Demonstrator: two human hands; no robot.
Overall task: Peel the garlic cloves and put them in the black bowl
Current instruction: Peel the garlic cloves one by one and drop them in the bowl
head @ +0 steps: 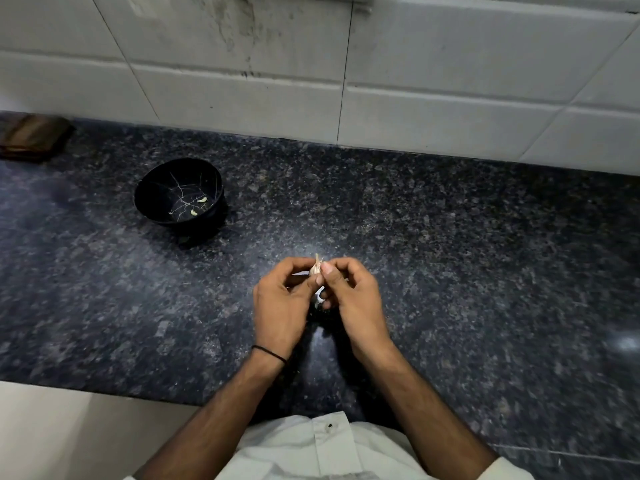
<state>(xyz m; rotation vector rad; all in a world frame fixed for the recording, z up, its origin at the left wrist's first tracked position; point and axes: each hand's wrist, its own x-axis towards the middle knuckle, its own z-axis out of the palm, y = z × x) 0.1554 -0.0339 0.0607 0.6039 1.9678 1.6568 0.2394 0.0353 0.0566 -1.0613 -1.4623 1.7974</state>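
Over the middle of the dark granite counter, my left hand [282, 303] and my right hand [353, 299] meet around a small unpeeled garlic piece [316, 268]. Both hands pinch it between thumb and fingertips, its papery tip pointing up. A bit of white skin [320, 299] shows lower down between the hands. The black bowl [149, 192] stands on the counter to the far left of my hands. Inside it lie two peeled cloves [202, 199] and a smaller pale bit.
The speckled counter [450, 254] runs back to a white tiled wall [346, 81]. A brown wooden object [31, 138] lies at the far left against the wall. The counter's front edge runs at lower left, above a pale floor.
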